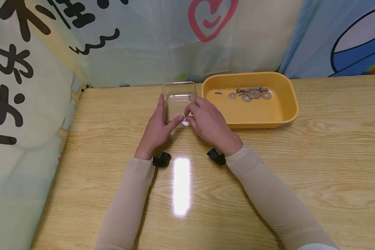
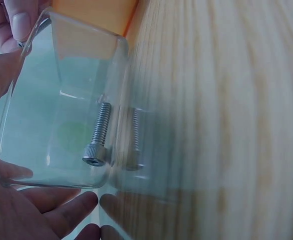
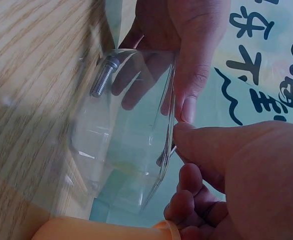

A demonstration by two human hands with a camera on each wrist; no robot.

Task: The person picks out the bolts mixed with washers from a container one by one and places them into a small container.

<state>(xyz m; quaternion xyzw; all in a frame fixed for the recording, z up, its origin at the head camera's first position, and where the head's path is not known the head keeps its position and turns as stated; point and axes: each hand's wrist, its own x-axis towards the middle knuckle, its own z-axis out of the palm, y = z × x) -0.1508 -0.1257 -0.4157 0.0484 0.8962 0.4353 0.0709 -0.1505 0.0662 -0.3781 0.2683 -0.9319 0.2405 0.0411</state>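
Observation:
A clear plastic box (image 1: 179,91) stands on the table. My left hand (image 1: 157,130) braces its near left corner, index finger straight along the left wall and thumb along the near rim. Inside the box, low down, lies a threaded socket-head bolt (image 2: 97,135), also visible through the wall in the right wrist view (image 3: 104,77). At the box's near right rim my right hand (image 1: 209,121) pinches a small metal screw (image 3: 166,156) between thumb and index finger. Its fingertips sit close to the left thumb and cover most of the screw.
Right of the box stands a yellow tray (image 1: 256,119), close beside it. Several bolts (image 1: 251,90) and flat washers (image 1: 232,95) lie in the tray, with a short screw (image 1: 218,92) apart from them. A printed curtain (image 1: 150,62) hangs behind the table (image 1: 112,114).

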